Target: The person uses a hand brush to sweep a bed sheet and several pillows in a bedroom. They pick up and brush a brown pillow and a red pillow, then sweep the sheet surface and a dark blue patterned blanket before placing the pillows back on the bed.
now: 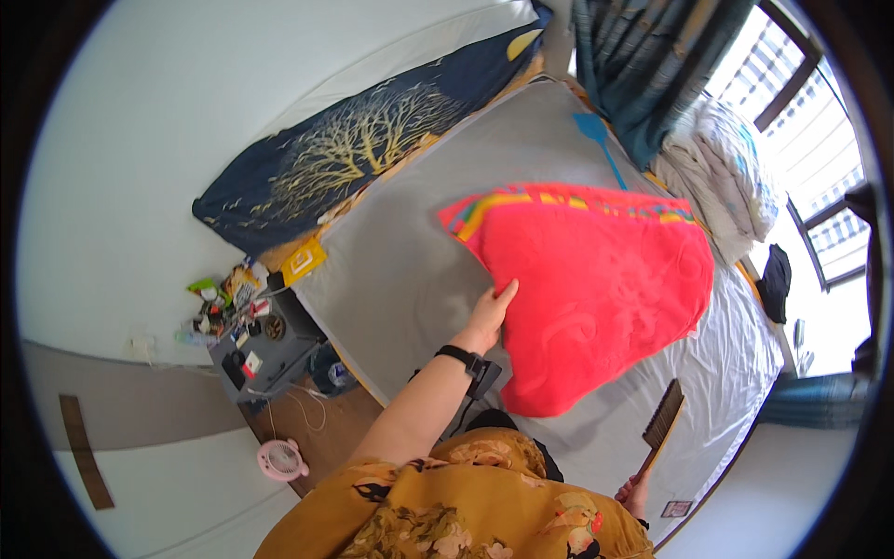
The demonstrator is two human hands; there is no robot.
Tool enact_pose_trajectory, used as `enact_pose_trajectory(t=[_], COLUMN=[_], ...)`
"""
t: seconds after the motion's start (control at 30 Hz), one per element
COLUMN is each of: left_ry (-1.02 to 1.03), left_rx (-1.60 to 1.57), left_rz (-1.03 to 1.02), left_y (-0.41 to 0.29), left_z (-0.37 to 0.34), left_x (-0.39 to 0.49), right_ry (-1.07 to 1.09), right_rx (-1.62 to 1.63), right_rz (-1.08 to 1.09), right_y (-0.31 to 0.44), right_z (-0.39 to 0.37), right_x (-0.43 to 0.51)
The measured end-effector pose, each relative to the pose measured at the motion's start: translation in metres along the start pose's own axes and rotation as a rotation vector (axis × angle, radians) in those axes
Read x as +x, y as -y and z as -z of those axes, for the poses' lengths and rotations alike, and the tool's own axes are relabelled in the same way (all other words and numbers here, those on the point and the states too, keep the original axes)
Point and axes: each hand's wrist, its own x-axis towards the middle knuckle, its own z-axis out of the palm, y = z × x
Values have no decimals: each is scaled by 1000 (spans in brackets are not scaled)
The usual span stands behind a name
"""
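Observation:
My left hand [491,318], with a dark band and a small device on its wrist, grips the left edge of a bright red cloth piece [601,293]. It looks like a pillow or a pillow towel, with a multicoloured stripe along its far edge. The thumb lies on top; the other fingers are hidden beneath. My right hand [634,492], low on the right, holds a bed brush [662,419] by its wooden handle. The brush's dark bristles face left, apart from the red piece. Both hands are over a bed with a grey sheet [391,279].
A blue fly swatter [592,129] lies at the bed's far side. Folded bedding [726,168] is heaped by the window. A dark tree-print cloth [363,140] runs along the wall. Left stand a cluttered nightstand [293,349], a yellow packet [304,262] and a pink fan [282,460].

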Motion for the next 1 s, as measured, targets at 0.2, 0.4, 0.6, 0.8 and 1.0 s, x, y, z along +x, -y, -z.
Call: enact_pose_trajectory(t=[0.2, 0.4, 0.6, 0.8, 1.0], left_ry=[-162, -283, -494, -442, 196], left_rx=[369, 436, 148, 274, 862], left_rz=[416, 464, 216, 233, 651], left_y=[69, 37, -32, -87, -197], left_z=[116, 290, 414, 439, 429], left_x=[-49, -153, -286, -423, -530], right_ry=[83, 228, 495, 497, -208], right_rx=[-85, -83, -22, -226, -1045], right_rz=[49, 230, 263, 540, 1517], right_y=[14, 0, -34, 33, 279], right_z=[-37, -170, -315, -349, -216], right_x=[5, -41, -141, -217, -302])
